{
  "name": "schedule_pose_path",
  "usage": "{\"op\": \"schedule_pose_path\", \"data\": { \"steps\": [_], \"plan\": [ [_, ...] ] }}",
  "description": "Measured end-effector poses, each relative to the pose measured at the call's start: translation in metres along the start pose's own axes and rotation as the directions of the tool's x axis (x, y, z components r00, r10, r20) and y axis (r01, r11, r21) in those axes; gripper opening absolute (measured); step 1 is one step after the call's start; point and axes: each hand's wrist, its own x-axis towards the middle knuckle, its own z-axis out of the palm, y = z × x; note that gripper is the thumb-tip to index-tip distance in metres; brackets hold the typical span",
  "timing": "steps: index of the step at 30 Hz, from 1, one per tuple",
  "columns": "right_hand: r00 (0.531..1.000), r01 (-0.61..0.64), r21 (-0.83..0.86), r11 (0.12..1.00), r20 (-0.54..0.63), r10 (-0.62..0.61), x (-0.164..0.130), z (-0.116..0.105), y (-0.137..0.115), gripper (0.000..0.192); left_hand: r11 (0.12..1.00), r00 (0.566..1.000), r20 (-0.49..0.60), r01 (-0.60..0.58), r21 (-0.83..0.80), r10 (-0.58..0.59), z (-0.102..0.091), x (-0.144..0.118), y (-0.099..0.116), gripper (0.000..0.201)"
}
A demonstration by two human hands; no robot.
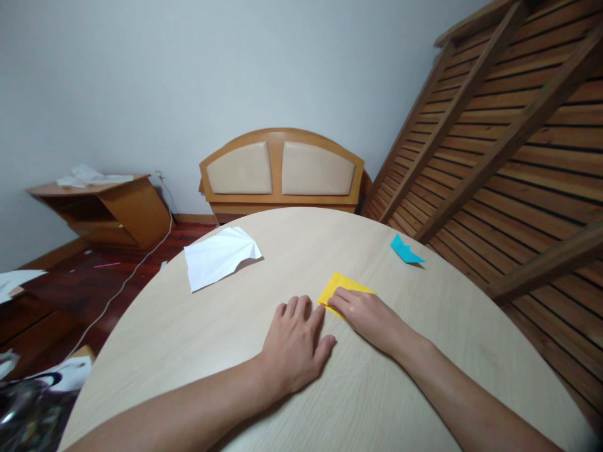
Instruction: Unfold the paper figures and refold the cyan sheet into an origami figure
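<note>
Pressed flat on a folded yellow paper (343, 287) near the middle of a round pale-wood table (198, 326): a right hand (370, 317), palm down, fingers together across the sheet's near edge, gripping nothing. Just beside that yellow paper, on its left, a left hand (294, 348), also palm down on the bare tabletop, fingers loosely spread with the tips curled under, holding nothing, thumb close to the right hand. Farther left of the yellow paper and well apart from it, a crumpled white sheet (219, 256), partly unfolded. Beyond the yellow paper to the right, near the table's far rim, a small folded blue paper (405, 250). Behind the table, propped against a grey wall, a wooden headboard (281, 169) with two cream padded panels; to its right, leaning slatted bed frames (513, 125). Left of the table, a low wooden cabinet (106, 210) topped with loose papers, above a dark red floor crossed by a white cable (127, 279).
</note>
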Motion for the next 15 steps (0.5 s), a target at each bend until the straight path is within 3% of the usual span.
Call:
{"op": "schedule_pose_path", "data": {
  "steps": [10, 15],
  "plan": [
    [0.998, 0.01, -0.098, 0.995, 0.058, -0.004, 0.0, -0.01, 0.0, 0.026, 1.0, 1.0, -0.003, -0.004, -0.016, 0.004, -0.001, 0.001, 0.0, 0.043],
    [0.998, 0.035, -0.06, 0.998, 0.059, -0.032, 0.0, -0.013, 0.0, 0.027, 1.0, 1.0, -0.009, -0.006, -0.019, 0.006, 0.0, 0.002, -0.001, 0.047]
  ]
}}
